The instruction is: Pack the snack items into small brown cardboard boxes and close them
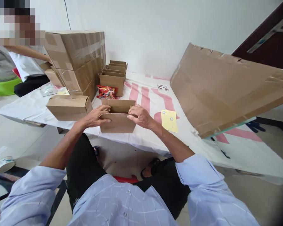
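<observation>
In front of me at the table's near edge stands a small cardboard box (118, 124) with its top open. My left hand (97, 116) grips its left side, thumb on the outer front wall and fingers over the rim. On the right side my right hand (142, 116) pinches the same front wall, its fingers curled into the opening. Just behind the box lies a red food packet (106, 92) with printed lettering. What the box holds, if anything, is hidden from this angle.
Several open boxes (112, 83) stand in a row behind the packet. Taped cartons (77, 59) are stacked left, a closed box (69, 105) before them. A yellow sheet (169, 121) lies right, near a large leaning cardboard panel (226, 91). Another person (28, 62) sits far left.
</observation>
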Motion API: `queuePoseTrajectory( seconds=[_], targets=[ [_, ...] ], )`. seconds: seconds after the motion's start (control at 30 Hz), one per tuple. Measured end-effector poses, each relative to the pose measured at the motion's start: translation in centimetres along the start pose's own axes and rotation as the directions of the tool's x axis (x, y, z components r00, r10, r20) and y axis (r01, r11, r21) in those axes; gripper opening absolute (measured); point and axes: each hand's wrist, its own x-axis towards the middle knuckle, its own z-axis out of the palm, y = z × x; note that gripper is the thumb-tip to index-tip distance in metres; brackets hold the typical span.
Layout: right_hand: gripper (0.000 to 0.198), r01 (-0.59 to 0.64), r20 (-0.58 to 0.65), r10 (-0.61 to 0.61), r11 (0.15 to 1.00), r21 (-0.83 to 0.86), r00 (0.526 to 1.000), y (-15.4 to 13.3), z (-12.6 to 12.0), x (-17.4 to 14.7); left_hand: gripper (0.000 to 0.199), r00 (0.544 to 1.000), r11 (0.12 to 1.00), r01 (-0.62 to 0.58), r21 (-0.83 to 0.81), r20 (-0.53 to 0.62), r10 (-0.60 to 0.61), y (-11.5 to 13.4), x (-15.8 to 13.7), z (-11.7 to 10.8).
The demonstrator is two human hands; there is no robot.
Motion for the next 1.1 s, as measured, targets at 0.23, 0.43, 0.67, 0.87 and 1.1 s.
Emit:
queuePoseTrajectory(
  seconds=[0.23, 0.43, 0.67, 0.87, 1.1],
  targets=[
    [0.031, -0.106, -0.067, 0.099, 0.987, -0.117, 0.993, 0.9, -0.8, 0.0, 0.054, 0.996, 0.988, 0.027, -0.154, -0.086, -0.041, -0.9, 0.9, -0.4],
    [0.030, -0.161, -0.042, 0.156, 0.961, -0.226, 0.987, 2.7, -1.7, -1.7, 0.052, 0.983, 0.984, 0.022, -0.175, -0.175, -0.053, -1.2, 1.2, -0.5],
    [0.028, -0.122, -0.040, 0.116, 0.937, -0.327, 0.992, 1.2, -1.3, -4.1, 0.065, 0.966, 0.992, 0.017, -0.124, -0.255, -0.048, -0.4, -0.5, -0.1],
    [0.009, -0.057, -0.056, 0.041, 0.937, -0.343, 0.998, -0.3, 0.6, -5.9, 0.064, 0.936, 0.986, 0.118, -0.118, -0.319, -0.151, -0.5, -3.5, 0.2],
    [0.029, -0.063, -0.186, -0.002, 0.938, -0.342, 0.982, -3.1, 3.0, -10.0, 0.053, 0.920, 0.992, 0.114, -0.061, -0.370, -0.128, 0.9, -7.3, 1.3]
  ],
)
